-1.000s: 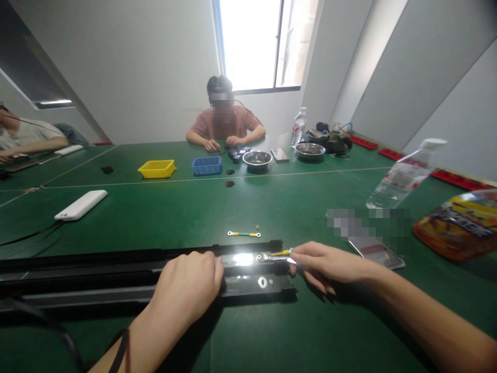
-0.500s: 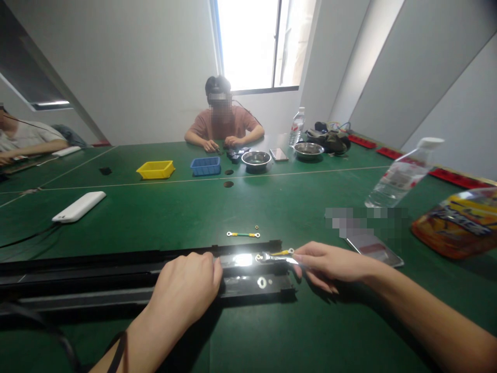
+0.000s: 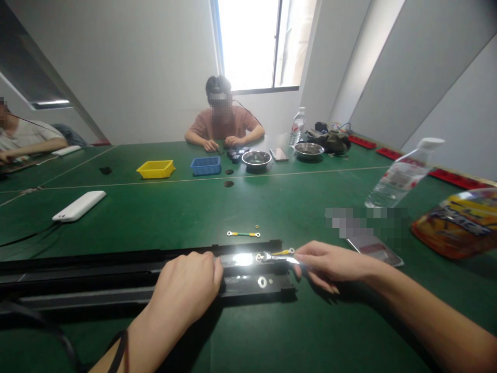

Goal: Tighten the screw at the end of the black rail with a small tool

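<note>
1. Our left hand curls over the black rails, lower left; we cannot tell whether it grips.
2. Our right hand, right of centre, pinches a shiny tool, fingers nearly closed, the tool's tip over the rails.
3. We see a green-and-yellow wire on the tabletop, mid-frame, beyond the rails.

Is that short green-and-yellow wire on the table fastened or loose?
Loose: the wire lies apart from the black rails, both ring ends free.

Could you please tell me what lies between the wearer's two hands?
In the head view, the end of the black rail lies between the left hand and right hand, with a shiny tool and yellow-ended cable.
</note>
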Demonstrator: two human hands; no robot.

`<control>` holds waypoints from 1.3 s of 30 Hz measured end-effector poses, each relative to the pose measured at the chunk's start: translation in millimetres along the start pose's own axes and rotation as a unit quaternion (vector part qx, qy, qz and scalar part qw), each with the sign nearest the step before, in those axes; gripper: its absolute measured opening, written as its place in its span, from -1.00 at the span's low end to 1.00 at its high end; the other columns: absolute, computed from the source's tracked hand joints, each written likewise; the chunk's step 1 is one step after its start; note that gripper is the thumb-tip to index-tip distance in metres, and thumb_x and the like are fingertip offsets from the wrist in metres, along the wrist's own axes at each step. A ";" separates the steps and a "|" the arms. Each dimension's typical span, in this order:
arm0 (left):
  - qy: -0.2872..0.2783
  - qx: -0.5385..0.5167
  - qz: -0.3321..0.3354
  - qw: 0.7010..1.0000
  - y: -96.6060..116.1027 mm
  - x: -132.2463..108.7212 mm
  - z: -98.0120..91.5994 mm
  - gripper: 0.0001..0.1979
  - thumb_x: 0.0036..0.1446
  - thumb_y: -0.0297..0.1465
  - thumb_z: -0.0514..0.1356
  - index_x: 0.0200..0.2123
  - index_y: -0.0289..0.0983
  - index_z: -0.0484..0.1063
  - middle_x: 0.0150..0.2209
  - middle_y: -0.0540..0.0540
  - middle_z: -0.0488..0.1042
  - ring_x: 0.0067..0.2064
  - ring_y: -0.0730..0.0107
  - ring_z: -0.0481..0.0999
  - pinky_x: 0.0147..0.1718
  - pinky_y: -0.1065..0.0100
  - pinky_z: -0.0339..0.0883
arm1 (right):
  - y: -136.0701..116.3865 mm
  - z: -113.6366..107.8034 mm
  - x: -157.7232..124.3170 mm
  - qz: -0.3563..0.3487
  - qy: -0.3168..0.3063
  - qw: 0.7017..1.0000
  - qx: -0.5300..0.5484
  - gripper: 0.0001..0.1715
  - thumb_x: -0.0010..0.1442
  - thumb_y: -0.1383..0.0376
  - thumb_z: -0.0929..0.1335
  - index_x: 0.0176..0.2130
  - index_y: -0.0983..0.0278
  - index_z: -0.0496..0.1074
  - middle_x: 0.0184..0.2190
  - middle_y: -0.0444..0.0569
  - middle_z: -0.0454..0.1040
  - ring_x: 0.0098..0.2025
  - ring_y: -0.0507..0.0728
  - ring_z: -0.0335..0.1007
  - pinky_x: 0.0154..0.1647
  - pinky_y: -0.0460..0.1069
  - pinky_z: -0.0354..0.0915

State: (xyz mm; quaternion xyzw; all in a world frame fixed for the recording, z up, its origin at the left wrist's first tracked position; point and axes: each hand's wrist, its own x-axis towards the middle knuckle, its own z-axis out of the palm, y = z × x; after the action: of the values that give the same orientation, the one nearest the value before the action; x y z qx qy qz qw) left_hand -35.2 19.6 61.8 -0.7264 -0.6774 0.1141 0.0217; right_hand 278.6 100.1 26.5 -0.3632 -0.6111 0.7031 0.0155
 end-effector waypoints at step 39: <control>-0.009 -0.019 -0.011 1.000 0.3 -0.1 -1.8 -0.57 0.41 -0.27 -0.09 -0.31 -0.26 0.52 -0.37 -0.23 0.56 -0.29 -0.01 0.62 -0.30 0.15 0.38 | -3.3 8.5 19.6 -0.109 0.236 0.964 -0.051 -0.39 0.31 -0.20 0.30 -0.43 0.25 0.28 -0.68 -0.21 0.29 -0.64 -0.01 0.18 -0.54 -0.09 0.16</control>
State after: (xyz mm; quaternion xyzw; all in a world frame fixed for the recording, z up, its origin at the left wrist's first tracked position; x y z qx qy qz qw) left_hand -34.6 19.8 63.6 -0.7185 -0.6873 0.1070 0.0029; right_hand 258.3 102.8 19.6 -0.4502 -0.6608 0.5596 0.2178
